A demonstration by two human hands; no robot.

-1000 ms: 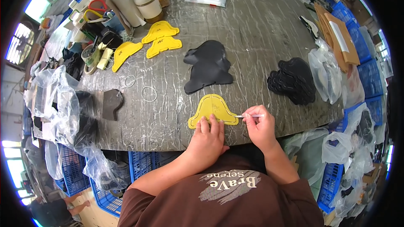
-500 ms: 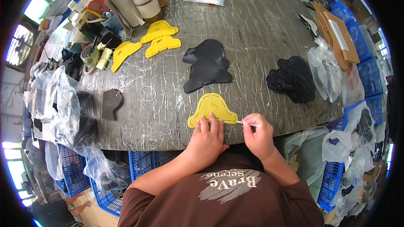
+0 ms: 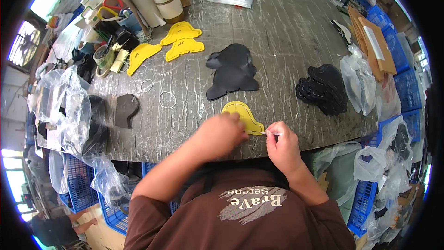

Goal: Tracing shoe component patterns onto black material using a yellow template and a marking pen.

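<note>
Near the table's front edge lies a yellow template [image 3: 251, 121] with a rounded top and slots along its outline. My left hand [image 3: 221, 133] is over its left part and hides it; motion smears the fingers, so I cannot tell whether they touch it. My right hand [image 3: 283, 146] is closed on a slim white pen [image 3: 272, 133], its tip at the template's lower right corner. Just beyond the template are black, smooth cut pieces [image 3: 233, 79], seemingly overlapping. A stack of black cut pieces [image 3: 323, 89] stands to the right.
More yellow templates [image 3: 185, 48] lie at the far left, near a white cup [image 3: 167, 2] and a tape roll [image 3: 102, 56]. Two thin rings [image 3: 167, 100] and a dark scrap [image 3: 126, 111] rest on the left. A clear plastic bag [image 3: 358, 81] is at the right edge.
My left hand has lifted from its flat place on the template's lower edge and moved up and left across it. My right hand stays at the corner with the pen.
</note>
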